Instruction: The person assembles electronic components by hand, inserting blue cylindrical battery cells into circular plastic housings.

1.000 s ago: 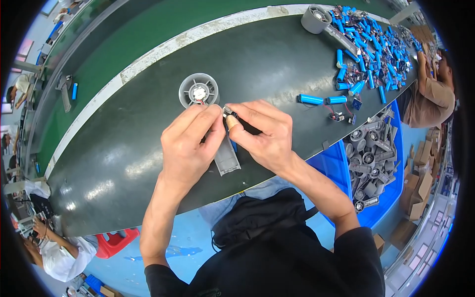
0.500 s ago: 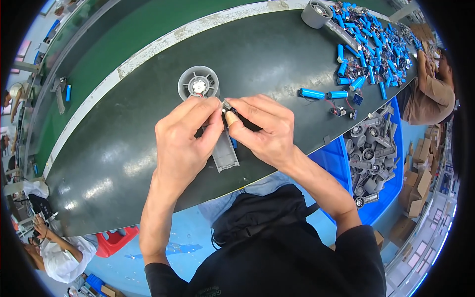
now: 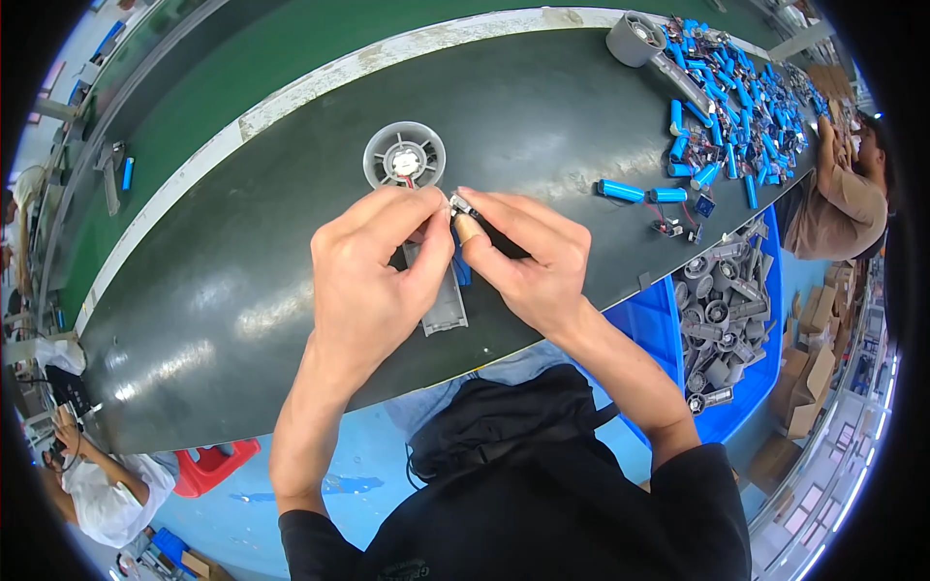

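On the dark green belt in front of me lies a grey plastic fan housing, its round head [image 3: 438, 147] facing up and its open handle [image 3: 448, 316] pointing toward me. Short red wires [image 3: 410, 182] run from the white-centred hub down to my left hand [image 3: 368, 266], whose thumb and forefinger are pinched together; what they grip is hidden. Pinched in the fingertips of my right hand [image 3: 535, 254] is a small circuit board [image 3: 464, 205] with a pale metal part. Both sets of fingertips nearly meet over the handle. A blue piece [image 3: 463, 271] shows partly beneath, between the hands.
Blue battery cells with wired boards form a pile [image 3: 731, 107] at the far right, beside another grey housing [image 3: 635, 39]. Two loose cells [image 3: 620, 191] lie nearer. A blue bin [image 3: 773, 334] of grey housings stands right. Co-workers sit right and left; a red stool [image 3: 215, 469] stands lower left.
The view has shifted slightly. Both hands remain pinched close together, with the small board in the right fingertips turned a little. The housing stays beneath them.
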### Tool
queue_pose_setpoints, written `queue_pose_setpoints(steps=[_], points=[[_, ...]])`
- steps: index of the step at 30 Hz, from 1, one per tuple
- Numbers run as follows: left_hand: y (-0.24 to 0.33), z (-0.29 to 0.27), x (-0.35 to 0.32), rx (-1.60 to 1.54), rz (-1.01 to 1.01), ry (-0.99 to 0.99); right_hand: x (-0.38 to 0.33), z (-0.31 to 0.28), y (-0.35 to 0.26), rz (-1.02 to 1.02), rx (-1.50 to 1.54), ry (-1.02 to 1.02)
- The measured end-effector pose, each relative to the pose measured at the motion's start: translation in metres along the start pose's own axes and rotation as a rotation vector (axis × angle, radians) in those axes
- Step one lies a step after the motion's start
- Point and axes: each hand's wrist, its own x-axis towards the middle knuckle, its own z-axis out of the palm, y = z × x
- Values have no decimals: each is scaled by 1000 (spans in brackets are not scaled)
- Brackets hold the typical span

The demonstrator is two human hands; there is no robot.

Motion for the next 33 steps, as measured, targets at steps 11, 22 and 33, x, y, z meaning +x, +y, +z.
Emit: queue_pose_setpoints(steps=[11, 22, 33], points=[[-3, 5, 1, 21, 56, 35, 5, 3, 3, -111, -112, 36], [1, -7, 7, -93, -118, -84, 7, 3, 2, -138, -122, 17], [0, -10, 9, -134, -183, -108, 9, 4, 5, -177, -123, 13]])
